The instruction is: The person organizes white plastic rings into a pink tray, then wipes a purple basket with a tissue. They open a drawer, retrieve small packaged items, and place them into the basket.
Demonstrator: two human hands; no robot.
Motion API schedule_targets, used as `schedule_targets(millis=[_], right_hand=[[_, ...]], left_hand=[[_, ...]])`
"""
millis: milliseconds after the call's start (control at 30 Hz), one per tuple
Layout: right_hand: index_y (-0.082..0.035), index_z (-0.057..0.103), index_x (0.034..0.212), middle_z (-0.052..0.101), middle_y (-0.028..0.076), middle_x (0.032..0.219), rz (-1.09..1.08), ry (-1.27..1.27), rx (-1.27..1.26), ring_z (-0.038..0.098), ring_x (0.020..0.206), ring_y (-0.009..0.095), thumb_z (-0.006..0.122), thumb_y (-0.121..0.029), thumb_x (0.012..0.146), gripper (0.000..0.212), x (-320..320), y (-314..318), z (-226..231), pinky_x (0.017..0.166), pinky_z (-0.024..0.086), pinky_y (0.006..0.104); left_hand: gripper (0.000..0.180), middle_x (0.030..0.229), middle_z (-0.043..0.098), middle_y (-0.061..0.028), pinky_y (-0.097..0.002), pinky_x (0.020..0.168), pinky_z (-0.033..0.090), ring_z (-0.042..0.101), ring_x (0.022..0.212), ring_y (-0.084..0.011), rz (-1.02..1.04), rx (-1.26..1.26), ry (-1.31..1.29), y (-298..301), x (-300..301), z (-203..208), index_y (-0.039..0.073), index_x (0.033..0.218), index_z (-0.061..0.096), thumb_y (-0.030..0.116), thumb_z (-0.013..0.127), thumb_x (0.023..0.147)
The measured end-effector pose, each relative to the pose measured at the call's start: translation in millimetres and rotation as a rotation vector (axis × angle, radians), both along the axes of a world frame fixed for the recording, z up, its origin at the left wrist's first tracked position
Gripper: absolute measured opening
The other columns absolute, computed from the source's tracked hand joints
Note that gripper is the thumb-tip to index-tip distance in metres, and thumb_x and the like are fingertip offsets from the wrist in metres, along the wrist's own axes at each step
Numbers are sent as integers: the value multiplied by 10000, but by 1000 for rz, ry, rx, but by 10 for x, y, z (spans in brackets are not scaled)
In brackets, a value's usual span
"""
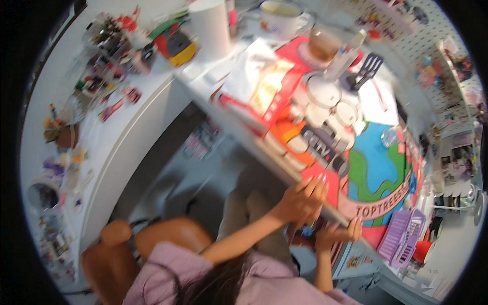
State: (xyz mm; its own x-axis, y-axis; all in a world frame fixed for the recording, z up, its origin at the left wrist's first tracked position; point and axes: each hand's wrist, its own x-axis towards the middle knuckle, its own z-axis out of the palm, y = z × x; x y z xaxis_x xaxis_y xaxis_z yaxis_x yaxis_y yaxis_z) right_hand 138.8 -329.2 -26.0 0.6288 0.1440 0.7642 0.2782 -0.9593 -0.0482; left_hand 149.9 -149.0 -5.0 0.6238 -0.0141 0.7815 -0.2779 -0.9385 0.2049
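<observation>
Both my hands are at the front edge of a white desk, beside a red panel with coloured cut-out shapes. My left hand is closed, its fingers bunched over the panel's near side; anything between them is hidden. My right hand lies a little to the right, fingers curled over the edge. A blue and green globe shape with a pale pink lettered banner lies just beyond them. Farther up are orange pieces, a dark grey lettered piece and pale round pieces.
A red and white packet lies near the desk's left corner. Behind stand a white cylinder, an enamel mug and a black slotted turner. A purple basket is at right. An orange-brown chair stands at lower left.
</observation>
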Motion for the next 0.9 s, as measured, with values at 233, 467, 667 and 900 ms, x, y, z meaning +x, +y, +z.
schedule_targets(millis=[233, 467, 667, 900], right_hand=[[30, 513, 1084, 472, 209, 1100, 6, -111, 108, 434, 1061, 363, 466, -339, 877, 426, 146, 316, 126, 931, 288, 494], [14, 580, 931, 545, 225, 1008, -63, 10, 260, 483, 1016, 406, 561, -377, 754, 430, 62, 511, 270, 900, 323, 512], [46, 359, 1314, 423, 246, 1278, -77, 117, 365, 375, 1229, 392, 525, -210, 889, 523, -1015, 441, 525, 1041, 291, 456], [48, 510, 1190, 576, 167, 1118, -140, -5, 1034, 561, 1053, 260, 350, -335, 983, 465, -3248, 508, 926, 933, 408, 365]], left_hand=[[416, 1137, 557, -86, -387, 1007, 328, 481, 1143, -245, -65, 55, 0, 252, 137, 89, 72, 1135, 581, 279, 400, 824], [467, 1168, 489, -197, -505, 1010, 267, 405, 1181, -348, -180, -28, 30, 298, 135, -30, -28, 1197, 496, 247, 428, 825], [460, 1235, 467, -210, -469, 1057, 256, 386, 1224, -342, -238, -125, -64, 251, 82, 213, -49, 1225, 456, 213, 481, 849], [493, 1378, 328, -247, -418, 1051, 299, 330, 1284, -395, -782, -381, 324, 182, -1860, 348, -50, 1272, 388, 192, 547, 872]])
